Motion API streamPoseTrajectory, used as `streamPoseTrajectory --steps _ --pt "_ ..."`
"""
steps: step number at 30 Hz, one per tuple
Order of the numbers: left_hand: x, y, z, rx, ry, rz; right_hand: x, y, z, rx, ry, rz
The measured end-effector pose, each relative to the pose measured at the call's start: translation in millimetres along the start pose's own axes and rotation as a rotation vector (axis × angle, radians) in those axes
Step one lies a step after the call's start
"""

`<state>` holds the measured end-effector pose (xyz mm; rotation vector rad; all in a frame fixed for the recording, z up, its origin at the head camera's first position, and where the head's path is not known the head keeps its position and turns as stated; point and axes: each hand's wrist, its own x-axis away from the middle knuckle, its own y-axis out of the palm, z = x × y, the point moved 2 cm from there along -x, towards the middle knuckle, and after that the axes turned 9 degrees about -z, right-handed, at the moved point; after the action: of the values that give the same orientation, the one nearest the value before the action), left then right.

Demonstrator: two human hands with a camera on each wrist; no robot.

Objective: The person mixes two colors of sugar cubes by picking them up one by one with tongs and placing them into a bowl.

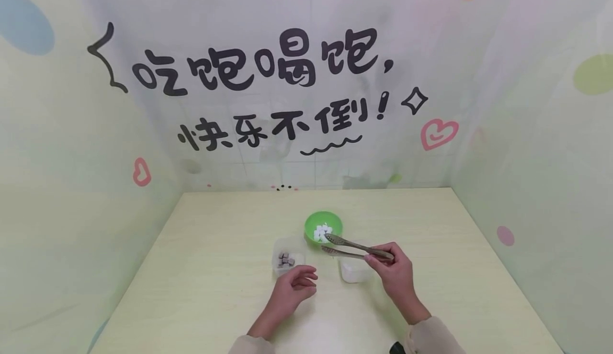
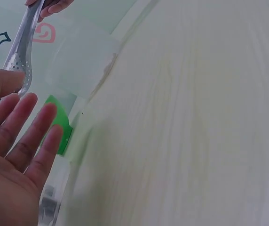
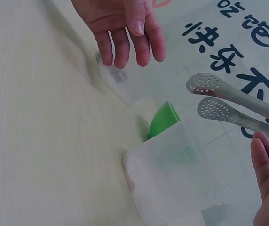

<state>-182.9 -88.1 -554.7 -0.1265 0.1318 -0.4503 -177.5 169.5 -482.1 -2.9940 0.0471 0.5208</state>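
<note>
My right hand (image 1: 396,274) grips metal tongs (image 1: 354,245) near their joined end; their two perforated tips (image 3: 212,108) stand apart with nothing between them. In the head view the tips overlap the near rim of a green bowl (image 1: 313,221), which holds several white cubes (image 1: 322,232). Below the tongs is a whitish translucent container (image 1: 353,273), partly hidden by them. My left hand (image 1: 292,290) holds nothing, its fingers relaxed and slightly bent. It hovers by the near edge of a clear container (image 1: 282,245) with several brownish cubes (image 1: 286,260) inside.
Everything stands on a pale wood-grain table (image 1: 215,247). Walls covered in printed sheeting (image 1: 249,173) close it in at the back and on both sides. A small black object (image 1: 396,348) shows at the lower edge, beside the right sleeve (image 1: 433,337).
</note>
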Motion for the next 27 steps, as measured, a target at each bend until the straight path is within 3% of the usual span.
streamPoseTrajectory --steps 7,14,19,27 --pt "5.4 -10.8 -3.8 0.007 -0.005 0.051 -2 3.7 25 -0.030 0.018 -0.008" --pt "10.5 -21.5 0.8 0.007 -0.036 0.101 -2 10.0 27 -0.055 0.006 -0.025" --pt "16.6 -29.0 -2.8 0.041 -0.017 0.135 -3 14.3 19 -0.059 0.014 -0.037" --pt "31.8 -47.8 -12.0 0.031 0.091 0.201 -1 22.7 -6 -0.038 0.011 -0.069"
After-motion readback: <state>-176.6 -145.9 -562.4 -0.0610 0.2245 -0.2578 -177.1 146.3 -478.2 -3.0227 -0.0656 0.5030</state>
